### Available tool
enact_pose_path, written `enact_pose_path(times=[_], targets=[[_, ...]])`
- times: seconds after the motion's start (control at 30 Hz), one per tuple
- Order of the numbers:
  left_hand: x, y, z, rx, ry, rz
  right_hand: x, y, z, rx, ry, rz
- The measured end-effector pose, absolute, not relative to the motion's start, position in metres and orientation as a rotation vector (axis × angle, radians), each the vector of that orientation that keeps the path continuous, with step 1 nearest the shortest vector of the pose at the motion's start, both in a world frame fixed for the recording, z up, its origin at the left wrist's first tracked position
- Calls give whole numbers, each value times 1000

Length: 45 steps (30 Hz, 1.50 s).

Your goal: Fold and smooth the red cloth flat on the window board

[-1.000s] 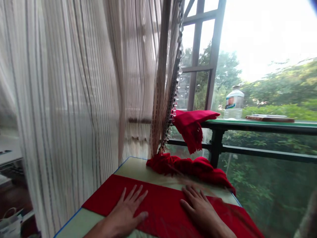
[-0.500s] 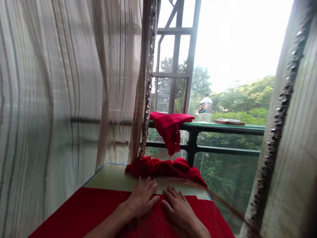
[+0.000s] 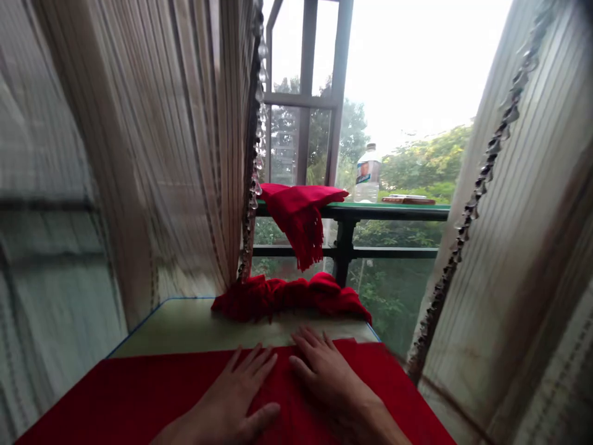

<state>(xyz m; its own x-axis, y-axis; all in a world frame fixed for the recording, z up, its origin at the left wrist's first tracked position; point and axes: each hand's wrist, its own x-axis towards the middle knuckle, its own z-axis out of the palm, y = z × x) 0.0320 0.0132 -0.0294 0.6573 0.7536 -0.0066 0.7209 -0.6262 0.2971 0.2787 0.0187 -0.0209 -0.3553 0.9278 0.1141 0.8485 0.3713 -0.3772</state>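
A red cloth [image 3: 125,395] lies spread over the near part of a pale table [image 3: 185,324] with a blue edge. My left hand [image 3: 241,389] rests palm down on it, fingers apart, thumb out to the right. To its right, my right hand [image 3: 322,361] lies flat near the cloth's far edge, its fingertips reaching that edge. Neither hand grips anything. Beyond them, a bunched red fabric heap [image 3: 291,296] sits along the table's far end.
A red fringed scarf [image 3: 296,213] hangs over the green railing [image 3: 398,212]. A plastic bottle [image 3: 368,176] and a flat brown object [image 3: 408,199] stand on the railing ledge. Striped curtains with beaded trim hang left [image 3: 185,142] and right [image 3: 523,216].
My left hand has slid back toward me and a little left, its thumb spreading out. My right hand stays near the cloth's far edge. The camera view has shifted.
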Motion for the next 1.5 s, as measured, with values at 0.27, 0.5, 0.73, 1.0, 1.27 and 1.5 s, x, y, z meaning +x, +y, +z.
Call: enact_pose_path(times=[0.27,0.5,0.73,1.0,1.27,1.5], targets=[[36,8,-22,2568,1068,242,240,-3,-8,-1342,-2517,542],[20,3,-14,2471,1201,113,246,-2,-22,-1439,-2540,501],[19,5,-13,2492,1144,133,247,-3,-19,-1445,-2540,503],[24,7,-15,2516,1130,146,248,2,-23,-1410,-2553,503],[29,4,-15,2529,1144,137,262,4,-21,-1509,-2483,483],[31,4,-16,2526,1156,121,287,28,-51,-1389,-2446,465]])
